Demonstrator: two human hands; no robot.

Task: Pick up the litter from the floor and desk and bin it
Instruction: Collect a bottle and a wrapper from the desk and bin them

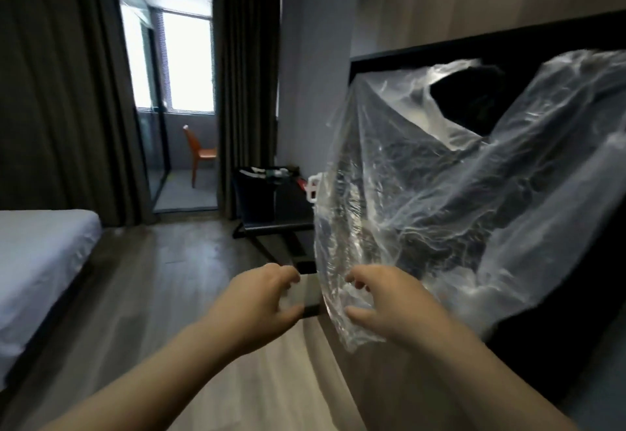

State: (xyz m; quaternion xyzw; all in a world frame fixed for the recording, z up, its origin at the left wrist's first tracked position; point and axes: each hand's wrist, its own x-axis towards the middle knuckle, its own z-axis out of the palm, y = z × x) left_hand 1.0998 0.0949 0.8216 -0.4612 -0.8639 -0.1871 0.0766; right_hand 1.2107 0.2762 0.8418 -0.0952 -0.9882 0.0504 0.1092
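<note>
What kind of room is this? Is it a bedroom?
Likely a hotel bedroom: a bed with a white sheet on the left, long dark curtains either side of a glass door, and a dark desk by the wall.

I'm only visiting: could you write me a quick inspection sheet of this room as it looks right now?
Surface: wooden floor; dark desk by the far wall.
Job's things: clear plastic bag, billowed open in the air.
Clutter: small items at the desk, too blurred to name.
Grips: right hand holds the bag's lower edge; left hand is curled beside it, hold unclear.
Cables: nothing seen.
Surroundings: bed on the left, dark curtains, orange chair beyond the glass door.
</note>
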